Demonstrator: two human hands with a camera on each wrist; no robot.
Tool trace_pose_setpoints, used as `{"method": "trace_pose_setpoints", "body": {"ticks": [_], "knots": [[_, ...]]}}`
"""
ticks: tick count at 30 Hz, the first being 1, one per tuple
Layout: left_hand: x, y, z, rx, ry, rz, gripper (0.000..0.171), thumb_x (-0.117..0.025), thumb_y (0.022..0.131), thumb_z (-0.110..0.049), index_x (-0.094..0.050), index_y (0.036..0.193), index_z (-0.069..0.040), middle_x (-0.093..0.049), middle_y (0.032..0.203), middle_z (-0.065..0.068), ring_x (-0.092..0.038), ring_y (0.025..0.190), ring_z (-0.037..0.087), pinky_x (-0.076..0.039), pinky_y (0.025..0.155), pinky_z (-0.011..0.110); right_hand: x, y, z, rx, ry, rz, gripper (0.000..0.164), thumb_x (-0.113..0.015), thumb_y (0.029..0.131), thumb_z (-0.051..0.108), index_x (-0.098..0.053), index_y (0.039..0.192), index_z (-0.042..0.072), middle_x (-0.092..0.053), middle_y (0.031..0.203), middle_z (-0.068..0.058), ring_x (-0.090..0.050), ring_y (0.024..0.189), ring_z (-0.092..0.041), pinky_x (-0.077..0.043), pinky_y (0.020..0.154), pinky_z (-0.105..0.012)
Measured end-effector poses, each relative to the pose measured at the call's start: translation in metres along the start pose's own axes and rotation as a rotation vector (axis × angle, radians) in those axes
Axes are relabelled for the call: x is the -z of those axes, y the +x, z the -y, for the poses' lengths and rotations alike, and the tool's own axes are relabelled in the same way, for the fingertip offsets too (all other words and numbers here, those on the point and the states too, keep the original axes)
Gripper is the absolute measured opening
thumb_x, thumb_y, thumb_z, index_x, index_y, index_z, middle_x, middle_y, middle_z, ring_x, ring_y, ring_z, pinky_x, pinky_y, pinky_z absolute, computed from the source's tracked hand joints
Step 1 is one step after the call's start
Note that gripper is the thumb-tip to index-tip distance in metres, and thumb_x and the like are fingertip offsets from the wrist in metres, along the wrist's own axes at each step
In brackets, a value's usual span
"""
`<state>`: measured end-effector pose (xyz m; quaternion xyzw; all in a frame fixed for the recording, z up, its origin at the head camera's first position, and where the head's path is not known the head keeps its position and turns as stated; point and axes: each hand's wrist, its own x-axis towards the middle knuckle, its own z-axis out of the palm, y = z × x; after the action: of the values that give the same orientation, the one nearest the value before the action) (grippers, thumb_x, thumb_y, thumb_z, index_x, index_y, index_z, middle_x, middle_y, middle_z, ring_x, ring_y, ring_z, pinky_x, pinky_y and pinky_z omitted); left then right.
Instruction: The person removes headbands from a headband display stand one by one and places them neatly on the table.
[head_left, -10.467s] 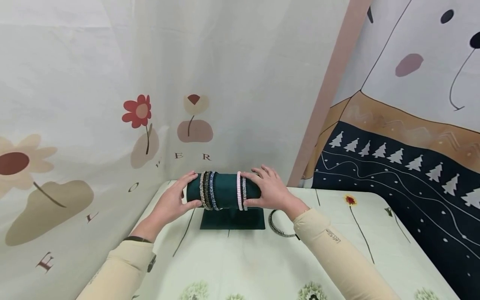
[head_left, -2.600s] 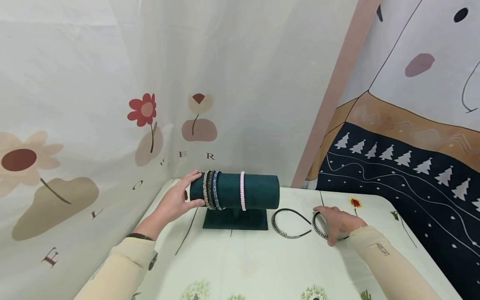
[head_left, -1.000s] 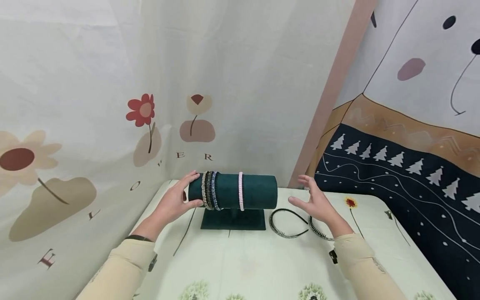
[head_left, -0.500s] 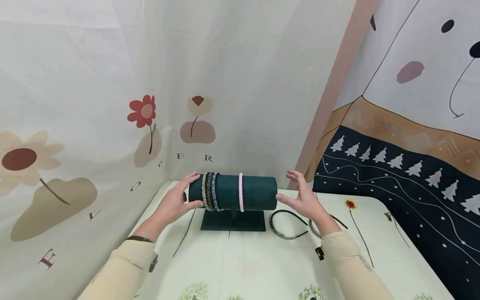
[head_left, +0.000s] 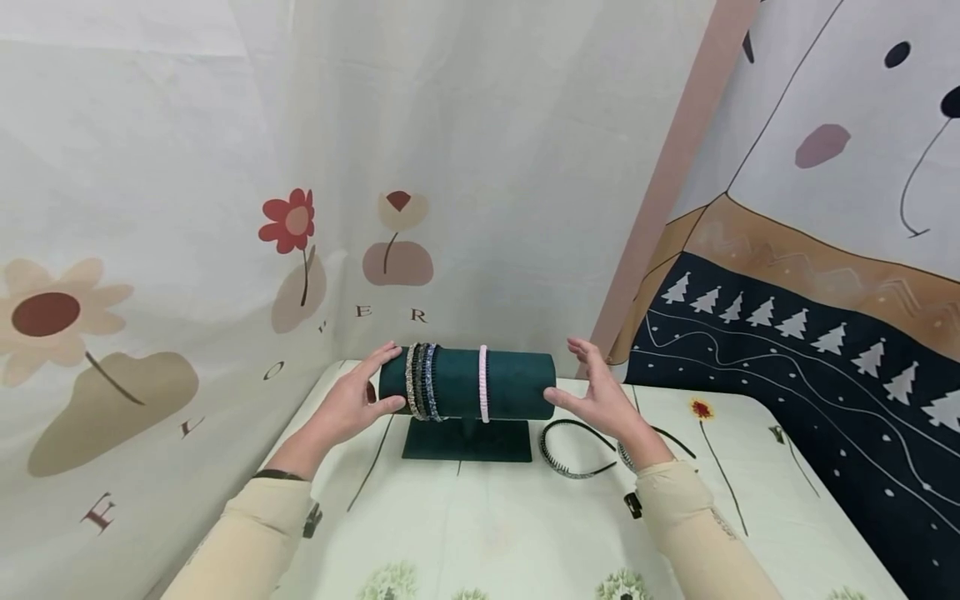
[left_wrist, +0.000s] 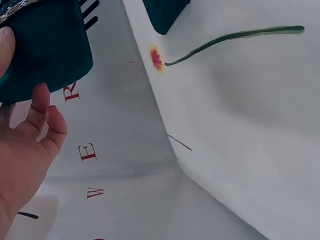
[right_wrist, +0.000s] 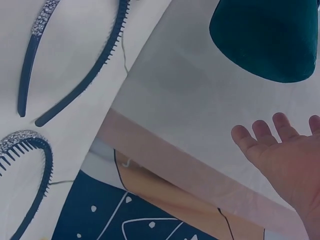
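Left hand [head_left: 348, 407] is wrapped on the left end of the roll [head_left: 457, 383], thumb in front, fingers over the top edge. Right hand [head_left: 606, 408] is spread and holds nothing: thumb tip right at the roll's other end, can't confirm contact; fingers clear of it in the right wrist view. Hands well apart, roll between them. Roll lies level on its base [head_left: 467, 443], which sits on the surface [head_left: 487, 517]. Dark green, velvety-looking cloth; I'd expect it light, fairly stiff, grippy, so little slip, but probably easy to tip or twist if pushed from one end only. Best hold: both bare ends, off the bands. On the roll: three glitter bands [head_left: 430, 382] bunched by the left hand, one pink band [head_left: 483, 383] just right of centre. Bands look thin and springy, could snap if spread too far. Farther out, right of the base, a loose hairband [head_left: 576, 475] lies flat, second hairband [head_left: 624, 457] beside it, partly hidden by the right wrist.
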<state>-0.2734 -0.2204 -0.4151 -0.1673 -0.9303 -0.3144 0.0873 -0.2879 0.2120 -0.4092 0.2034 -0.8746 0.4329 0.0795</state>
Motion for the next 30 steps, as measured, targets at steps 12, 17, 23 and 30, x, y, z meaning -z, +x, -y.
{"method": "trace_pose_setpoints", "body": {"ticks": [12, 17, 23, 30], "knots": [[-0.003, 0.003, -0.006, 0.057, -0.210, -0.010, 0.067, -0.066, 0.108, -0.034, -0.037, 0.167, -0.025, -0.028, 0.178, 0.004, -0.057, 0.093, 0.022, -0.050, 0.077, 0.035, 0.002, 0.019, 0.024, 0.126, -0.255, 0.060, 0.096, -0.086, 0.091, 0.044, -0.033, 0.168, 0.024, -0.031, 0.175, -0.013, -0.024, 0.162, -0.043, -0.027, 0.123, -0.075], [-0.004, 0.003, -0.001, 0.071, -0.258, -0.033, 0.064, -0.064, 0.109, -0.037, -0.038, 0.166, -0.028, -0.026, 0.179, 0.002, -0.057, 0.099, 0.025, -0.050, 0.084, 0.037, -0.005, 0.034, 0.044, 0.190, -0.399, 0.113, 0.093, -0.084, 0.089, 0.053, -0.039, 0.166, 0.027, -0.034, 0.174, -0.014, -0.019, 0.163, -0.047, -0.023, 0.123, -0.077], [-0.003, 0.003, 0.000, 0.059, -0.315, -0.048, 0.062, -0.064, 0.109, -0.033, -0.041, 0.165, -0.022, -0.023, 0.180, 0.001, -0.054, 0.099, 0.026, -0.050, 0.082, 0.036, -0.026, 0.050, 0.065, 0.235, -0.549, 0.180, 0.088, -0.079, 0.088, 0.065, -0.045, 0.163, 0.033, -0.037, 0.173, -0.014, -0.016, 0.165, -0.046, -0.012, 0.128, -0.074], [-0.009, 0.002, -0.002, 0.083, -0.324, -0.049, 0.061, -0.065, 0.108, -0.033, -0.042, 0.164, -0.024, -0.024, 0.180, 0.000, -0.055, 0.100, 0.027, -0.050, 0.083, 0.037, -0.047, 0.053, 0.069, 0.210, -0.646, 0.186, 0.087, -0.077, 0.085, 0.072, -0.049, 0.160, 0.037, -0.038, 0.173, -0.010, -0.015, 0.166, -0.043, -0.008, 0.130, -0.072]]}}
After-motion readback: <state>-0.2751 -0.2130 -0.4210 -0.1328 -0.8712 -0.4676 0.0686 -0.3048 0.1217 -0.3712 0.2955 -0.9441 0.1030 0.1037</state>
